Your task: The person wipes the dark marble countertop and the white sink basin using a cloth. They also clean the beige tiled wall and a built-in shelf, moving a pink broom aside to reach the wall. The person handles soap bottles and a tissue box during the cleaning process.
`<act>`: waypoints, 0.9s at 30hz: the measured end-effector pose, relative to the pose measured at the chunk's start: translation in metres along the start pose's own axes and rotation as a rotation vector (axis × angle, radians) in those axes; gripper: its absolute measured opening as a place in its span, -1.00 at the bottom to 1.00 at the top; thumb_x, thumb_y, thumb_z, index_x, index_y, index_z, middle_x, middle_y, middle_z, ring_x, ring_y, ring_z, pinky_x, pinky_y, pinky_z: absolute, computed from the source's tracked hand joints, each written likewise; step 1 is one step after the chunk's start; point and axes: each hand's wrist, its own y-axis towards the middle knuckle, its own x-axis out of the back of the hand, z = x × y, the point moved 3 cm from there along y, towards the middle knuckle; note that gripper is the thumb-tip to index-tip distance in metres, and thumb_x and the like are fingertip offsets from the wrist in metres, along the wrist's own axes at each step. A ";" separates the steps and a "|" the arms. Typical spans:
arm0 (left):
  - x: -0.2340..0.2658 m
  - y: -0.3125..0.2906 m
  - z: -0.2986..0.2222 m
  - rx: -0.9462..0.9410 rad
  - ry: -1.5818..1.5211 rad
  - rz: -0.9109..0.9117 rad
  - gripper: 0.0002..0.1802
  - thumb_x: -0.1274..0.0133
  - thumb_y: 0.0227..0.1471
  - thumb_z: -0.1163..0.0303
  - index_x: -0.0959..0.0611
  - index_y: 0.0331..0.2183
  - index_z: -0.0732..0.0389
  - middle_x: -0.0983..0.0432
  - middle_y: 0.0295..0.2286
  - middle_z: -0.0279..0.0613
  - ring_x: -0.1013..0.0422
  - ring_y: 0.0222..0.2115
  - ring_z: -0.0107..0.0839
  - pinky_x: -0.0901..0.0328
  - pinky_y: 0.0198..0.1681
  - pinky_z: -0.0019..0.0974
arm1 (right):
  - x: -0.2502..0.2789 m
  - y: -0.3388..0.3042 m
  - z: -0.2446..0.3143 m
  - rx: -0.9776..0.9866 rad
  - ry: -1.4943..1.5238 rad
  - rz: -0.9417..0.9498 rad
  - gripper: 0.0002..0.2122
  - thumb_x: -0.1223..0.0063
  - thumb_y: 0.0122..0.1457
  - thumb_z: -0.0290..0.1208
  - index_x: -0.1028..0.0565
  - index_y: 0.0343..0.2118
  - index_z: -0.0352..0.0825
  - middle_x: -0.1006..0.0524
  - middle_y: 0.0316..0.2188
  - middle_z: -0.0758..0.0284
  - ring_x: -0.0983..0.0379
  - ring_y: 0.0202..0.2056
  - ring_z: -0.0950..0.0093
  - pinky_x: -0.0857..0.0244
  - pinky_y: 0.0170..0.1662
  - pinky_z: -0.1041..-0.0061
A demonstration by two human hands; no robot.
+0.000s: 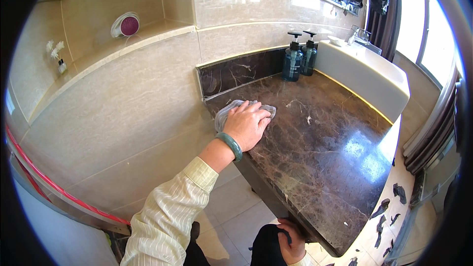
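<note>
Resting on grey cloth (pixel 223 116): left hand (pixel 244 126), fingers (pixel 252 108) outstretched; right hand (pixel 291 244), grip unclear.

grey cloth (pixel 222 118) kinda half-hidden under the left hand (pixel 245 125), back pump bottle (pixel 309 59) partly blocked by the front bottle (pixel 291 64), right sleeve (pixel 301 261) chopped off at the bottom

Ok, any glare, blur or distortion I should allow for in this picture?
Head view: the left hand and grey cloth look reasonably sharp; head view: glare whitens a patch toward the right of the dark countertop, and the window is overexposed; head view: fisheye curves the wall ledge, and the corners go black.
</note>
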 end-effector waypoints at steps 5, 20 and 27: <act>0.000 0.000 0.002 -0.014 -0.033 -0.009 -0.68 0.13 0.13 0.17 -0.62 -0.19 0.05 -0.38 0.00 -0.07 -0.24 0.06 -0.04 -0.14 0.08 -0.06 | 0.000 0.003 0.002 0.010 0.018 0.013 -0.81 0.01 0.05 -0.63 -0.49 -0.24 -0.38 -0.50 -0.21 0.13 -0.42 -0.14 0.19 -0.26 0.00 0.35; -0.013 0.009 0.006 -0.041 0.159 0.003 -0.76 0.01 0.05 0.19 -0.66 -0.29 0.03 -0.43 -0.11 -0.09 -0.30 -0.07 -0.10 -0.16 -0.02 0.00 | -0.002 -0.002 -0.004 -0.014 0.010 0.048 -0.82 0.06 0.09 -0.64 -0.48 -0.23 -0.38 -0.48 -0.20 0.12 -0.41 -0.14 0.20 -0.25 -0.01 0.36; 0.003 -0.003 -0.003 -0.010 0.016 -0.106 -0.75 0.06 0.09 0.19 -0.64 -0.27 0.03 -0.45 -0.09 -0.02 -0.32 -0.03 -0.04 -0.20 -0.01 -0.04 | -0.008 -0.008 -0.014 -0.171 0.116 0.082 -0.78 0.06 0.01 -0.70 -0.47 -0.24 -0.39 -0.49 -0.14 0.16 -0.43 -0.10 0.32 -0.24 0.00 0.47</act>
